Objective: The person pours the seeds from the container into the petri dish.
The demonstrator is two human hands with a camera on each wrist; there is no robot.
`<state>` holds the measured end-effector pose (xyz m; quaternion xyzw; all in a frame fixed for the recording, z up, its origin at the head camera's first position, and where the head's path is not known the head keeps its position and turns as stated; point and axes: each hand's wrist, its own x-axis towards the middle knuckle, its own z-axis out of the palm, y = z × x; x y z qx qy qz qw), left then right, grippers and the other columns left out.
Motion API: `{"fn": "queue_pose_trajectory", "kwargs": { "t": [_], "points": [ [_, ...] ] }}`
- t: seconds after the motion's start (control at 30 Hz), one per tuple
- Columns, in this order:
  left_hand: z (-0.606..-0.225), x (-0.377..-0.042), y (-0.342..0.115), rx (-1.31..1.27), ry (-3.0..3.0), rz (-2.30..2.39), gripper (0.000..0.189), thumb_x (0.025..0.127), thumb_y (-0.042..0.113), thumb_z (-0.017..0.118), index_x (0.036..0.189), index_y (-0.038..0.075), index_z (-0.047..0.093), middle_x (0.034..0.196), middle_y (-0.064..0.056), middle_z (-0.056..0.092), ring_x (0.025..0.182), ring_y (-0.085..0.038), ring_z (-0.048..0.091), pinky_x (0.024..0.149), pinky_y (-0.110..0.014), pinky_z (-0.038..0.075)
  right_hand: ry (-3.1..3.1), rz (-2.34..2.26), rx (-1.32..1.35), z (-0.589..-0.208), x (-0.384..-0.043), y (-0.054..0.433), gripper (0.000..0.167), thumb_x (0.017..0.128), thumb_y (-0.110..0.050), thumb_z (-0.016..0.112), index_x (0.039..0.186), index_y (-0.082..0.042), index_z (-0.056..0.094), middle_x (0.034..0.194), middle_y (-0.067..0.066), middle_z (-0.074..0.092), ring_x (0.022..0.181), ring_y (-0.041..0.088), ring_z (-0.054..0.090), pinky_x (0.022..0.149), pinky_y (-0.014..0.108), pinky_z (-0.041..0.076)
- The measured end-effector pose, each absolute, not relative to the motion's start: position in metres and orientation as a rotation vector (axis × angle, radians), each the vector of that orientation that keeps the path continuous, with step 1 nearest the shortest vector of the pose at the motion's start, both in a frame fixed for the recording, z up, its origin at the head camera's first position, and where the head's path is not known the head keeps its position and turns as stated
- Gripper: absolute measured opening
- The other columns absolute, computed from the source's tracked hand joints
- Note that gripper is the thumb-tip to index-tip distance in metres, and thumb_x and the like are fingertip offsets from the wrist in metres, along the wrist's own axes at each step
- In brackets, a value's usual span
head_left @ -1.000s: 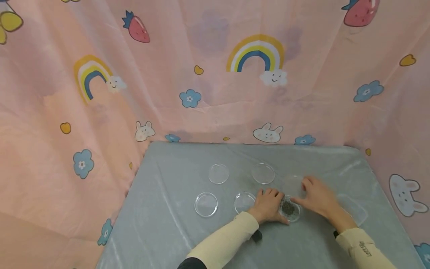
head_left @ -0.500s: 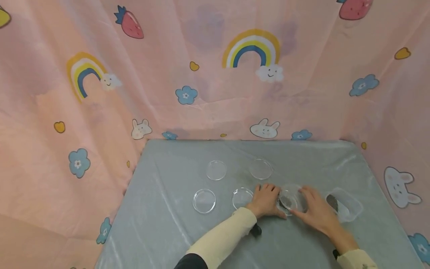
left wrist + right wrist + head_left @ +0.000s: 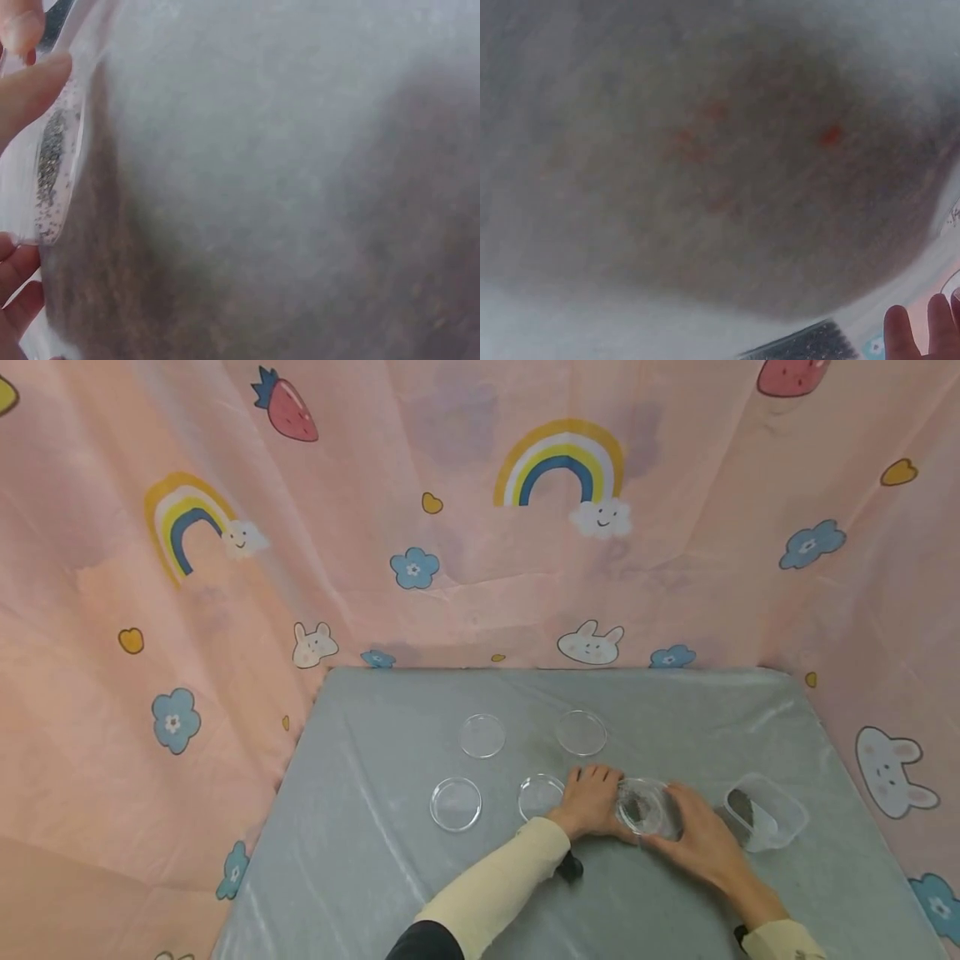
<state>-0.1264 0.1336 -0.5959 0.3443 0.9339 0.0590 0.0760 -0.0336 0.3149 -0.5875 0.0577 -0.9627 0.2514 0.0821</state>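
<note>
A clear petri dish with dark granules in it sits on the table right of centre. My left hand grips its left side, thumb toward the near edge. From the right, my right hand holds a clear round lid between thumb and fingers, over the dish and slightly offset to the right. The left wrist view shows granules behind the dish's clear wall, with fingertips at its rim. In the right wrist view only a few fingertips show at the lower right corner; the lid's contact is hidden.
A clear plastic box with dark granules stands right of the right hand. Round clear dishes or lids lie to the left: two at the back and two nearer, one partly behind the left hand. A patterned curtain hangs behind the table.
My right hand has brought the lid from behind the dish forward and down over it. My left hand keeps its place at the dish. The box has come into fuller view.
</note>
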Motion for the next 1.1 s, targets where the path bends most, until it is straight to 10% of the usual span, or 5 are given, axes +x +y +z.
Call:
{"fn": "queue_pose_trajectory", "kwargs": {
  "t": [1.1],
  "points": [
    [-0.589,-0.140,0.114,1.213,2.712,0.211,0.086,0.069,0.070,0.074,0.139,0.026,0.051,0.134,0.010,0.053,0.125,-0.008,0.047,0.106,-0.029,0.034,-2.747,0.627,0.353,-0.602,-0.044,0.308,0.085,0.058,-0.036,0.090,0.124,0.006,0.057,0.123,0.025,0.058,0.110,0.044,0.057,0.085,0.060,0.045]
  ]
}}
